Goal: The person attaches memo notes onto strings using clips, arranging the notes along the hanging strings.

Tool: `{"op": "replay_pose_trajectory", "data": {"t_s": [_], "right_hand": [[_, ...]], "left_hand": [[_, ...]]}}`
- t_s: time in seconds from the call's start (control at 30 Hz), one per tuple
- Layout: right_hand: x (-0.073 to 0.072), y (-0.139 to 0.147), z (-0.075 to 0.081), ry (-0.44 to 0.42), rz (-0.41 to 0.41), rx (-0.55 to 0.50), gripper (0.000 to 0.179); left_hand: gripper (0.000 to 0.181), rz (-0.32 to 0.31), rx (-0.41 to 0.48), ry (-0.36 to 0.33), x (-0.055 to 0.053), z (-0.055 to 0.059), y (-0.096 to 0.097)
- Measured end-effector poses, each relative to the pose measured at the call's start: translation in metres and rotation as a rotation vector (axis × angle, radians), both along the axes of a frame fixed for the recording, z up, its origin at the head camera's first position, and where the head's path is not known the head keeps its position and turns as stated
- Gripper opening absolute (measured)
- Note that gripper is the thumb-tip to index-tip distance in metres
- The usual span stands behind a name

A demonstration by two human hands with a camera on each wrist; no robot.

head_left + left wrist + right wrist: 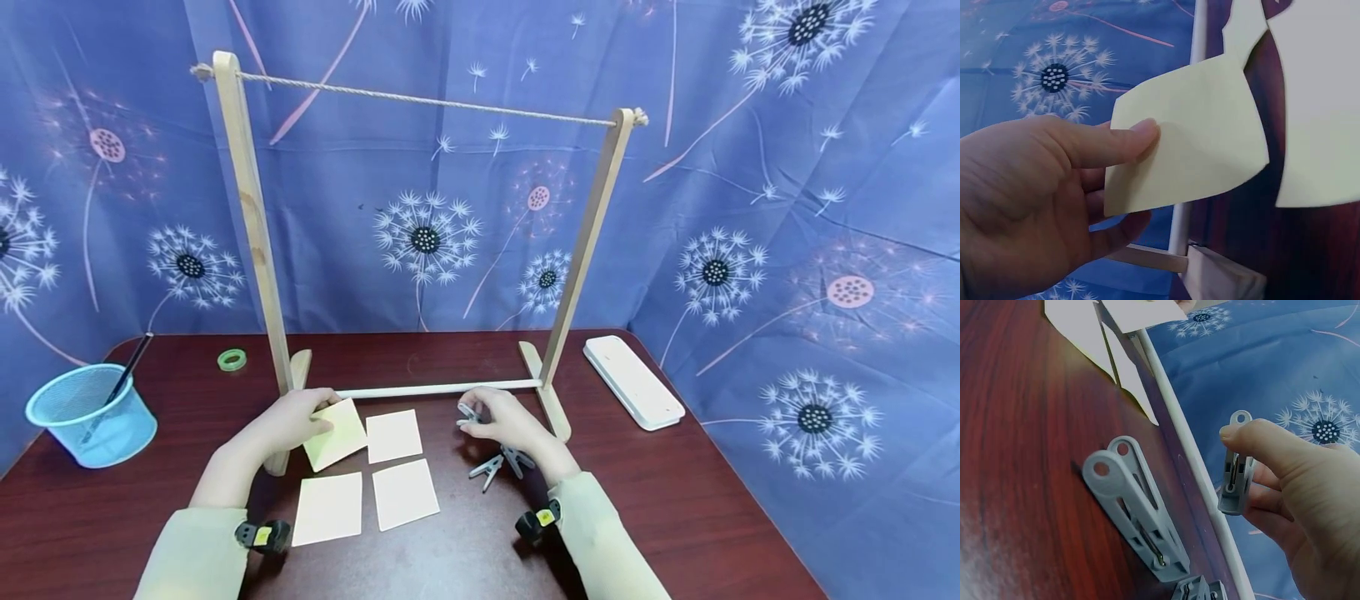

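Note:
My left hand (296, 421) pinches a pale yellow square of paper (1191, 131) between thumb and fingers, with the thumb flat on its near face. Three similar paper squares (327, 508) lie on the table close to it. Over on the right, my right hand (504, 417) grips a grey plastic clothespin (1236, 465), thumb on one side and fingers behind. Below that hand, more grey clothespins (1138, 509) lie on the tabletop.
A wooden frame (255, 217) with a rope (427, 101) tied across its top stands behind both hands; a white bar (442, 389) joins its feet. A blue mesh cup (93, 417) holding a pen, a green tape roll (232, 360) and a white case (633, 382) sit around it.

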State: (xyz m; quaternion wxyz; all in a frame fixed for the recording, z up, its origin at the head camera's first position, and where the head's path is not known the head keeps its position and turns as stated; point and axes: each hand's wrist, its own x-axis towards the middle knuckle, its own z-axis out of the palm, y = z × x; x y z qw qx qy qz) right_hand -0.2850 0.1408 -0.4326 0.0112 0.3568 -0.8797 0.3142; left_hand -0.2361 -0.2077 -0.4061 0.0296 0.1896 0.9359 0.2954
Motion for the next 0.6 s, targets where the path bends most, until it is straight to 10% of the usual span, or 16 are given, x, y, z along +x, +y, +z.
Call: {"op": "replay_pose_trajectory", "data": {"t_s": [0.6], "right_hand": [[0.007, -0.006, 0.0, 0.051, -0.024, -0.088, 0.031]], "left_hand": [[0.01, 0.087, 0.244, 0.26, 0.012, -0.003, 0.009]]}}
